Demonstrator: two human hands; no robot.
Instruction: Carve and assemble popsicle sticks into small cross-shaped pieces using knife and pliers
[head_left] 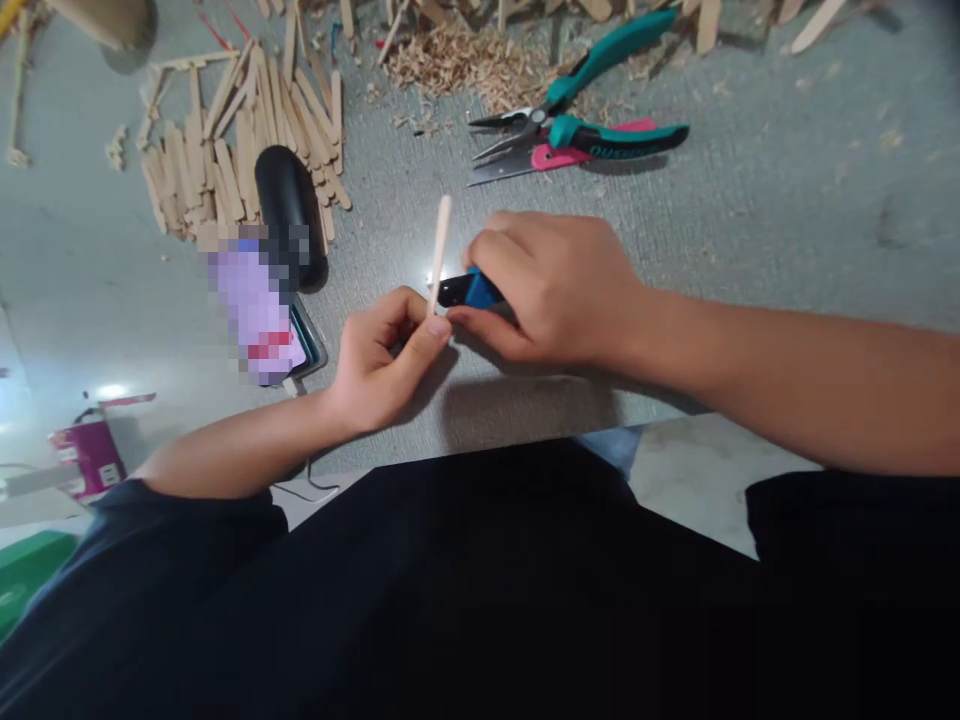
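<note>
My left hand (pixel 386 355) pinches the lower end of a wooden craft stick (pixel 442 245) between thumb and fingers, and the stick points up and away from me. My right hand (pixel 551 285) is wrapped round a blue-and-black utility knife (pixel 478 288). The knife's black front end meets the stick just above my left thumb; I cannot make out its blade clearly. Most of the knife handle is hidden in my right palm. Both hands are close together over the near edge of the grey table (pixel 795 230).
Teal-handled pliers (pixel 540 115) lie over a pink-handled blade (pixel 559 155) beyond my right hand. Wood shavings (pixel 472 65) are heaped behind. At left are piled craft sticks (pixel 247 140), a black case (pixel 289 210) and a phone (pixel 262 310) with a cable.
</note>
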